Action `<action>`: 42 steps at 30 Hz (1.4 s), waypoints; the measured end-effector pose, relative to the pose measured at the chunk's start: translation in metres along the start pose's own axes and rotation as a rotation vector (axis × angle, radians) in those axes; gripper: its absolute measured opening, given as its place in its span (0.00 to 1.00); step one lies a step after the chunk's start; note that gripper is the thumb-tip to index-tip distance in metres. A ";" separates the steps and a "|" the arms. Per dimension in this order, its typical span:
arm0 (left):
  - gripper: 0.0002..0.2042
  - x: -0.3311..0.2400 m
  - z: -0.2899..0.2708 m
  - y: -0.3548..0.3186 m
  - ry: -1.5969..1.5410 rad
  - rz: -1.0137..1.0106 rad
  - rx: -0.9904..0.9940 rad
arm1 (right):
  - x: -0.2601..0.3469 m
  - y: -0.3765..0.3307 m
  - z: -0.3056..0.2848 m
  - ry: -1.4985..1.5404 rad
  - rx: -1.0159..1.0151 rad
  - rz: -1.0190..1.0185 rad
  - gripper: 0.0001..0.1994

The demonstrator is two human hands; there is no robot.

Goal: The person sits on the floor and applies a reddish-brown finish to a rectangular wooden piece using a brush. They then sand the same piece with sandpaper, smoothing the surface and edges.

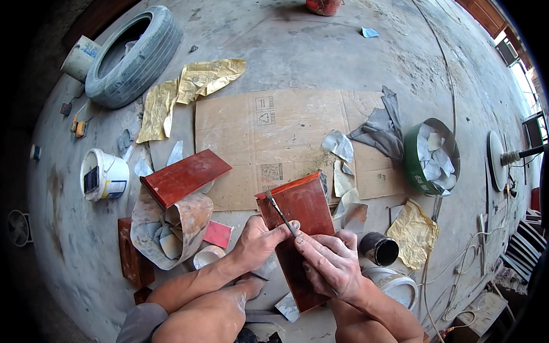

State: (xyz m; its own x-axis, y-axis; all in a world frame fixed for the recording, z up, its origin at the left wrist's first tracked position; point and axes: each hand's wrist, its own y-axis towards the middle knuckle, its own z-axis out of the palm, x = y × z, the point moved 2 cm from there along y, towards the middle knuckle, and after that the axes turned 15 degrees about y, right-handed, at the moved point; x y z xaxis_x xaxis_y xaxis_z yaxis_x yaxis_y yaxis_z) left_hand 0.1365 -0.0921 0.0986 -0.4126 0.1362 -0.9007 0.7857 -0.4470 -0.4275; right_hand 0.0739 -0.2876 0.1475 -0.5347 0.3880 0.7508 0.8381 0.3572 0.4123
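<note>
A small thin paintbrush (277, 208) slants over a reddish-brown varnished wooden board (309, 203), its bristle end toward the board's upper left edge. My right hand (338, 264) grips the lower end of the handle with bent fingers. The thumb and fingertips of my left hand (257, 242) close on the handle just beside the right fingertips. The board is tilted in front of my knees; what supports it from below is hidden. To its left, a second reddish board (186, 177) rests on a crumpled, stained container (191, 220) holding scraps.
Flattened cardboard (228, 121) lies ahead, with a grey cloth (382, 127) and sandpaper pieces (339, 145). On the right are a green tub (413, 155) of scraps, a dark open can (379, 249) and cables (450, 75). A white bucket (112, 169) and tyre (142, 64) stand left.
</note>
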 end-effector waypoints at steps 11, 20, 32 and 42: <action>0.11 -0.015 0.003 -0.001 0.033 -0.025 -0.009 | 0.001 -0.001 0.001 0.022 0.029 -0.043 0.30; 0.10 -0.008 0.000 -0.002 0.014 -0.024 0.001 | -0.002 -0.005 0.001 -0.032 0.016 -0.008 0.32; 0.10 -0.017 0.002 -0.002 -0.078 -0.041 0.005 | -0.009 -0.011 -0.005 -0.079 -0.071 0.026 0.31; 0.10 -0.015 0.003 -0.003 -0.148 -0.061 -0.039 | -0.018 -0.019 -0.011 -0.134 -0.159 0.069 0.32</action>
State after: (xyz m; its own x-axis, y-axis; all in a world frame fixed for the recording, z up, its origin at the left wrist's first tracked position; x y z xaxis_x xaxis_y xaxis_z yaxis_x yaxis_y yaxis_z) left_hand 0.1388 -0.0957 0.1134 -0.5211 0.0291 -0.8530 0.7734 -0.4065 -0.4864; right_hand 0.0689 -0.3102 0.1321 -0.4764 0.5197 0.7091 0.8739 0.1918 0.4466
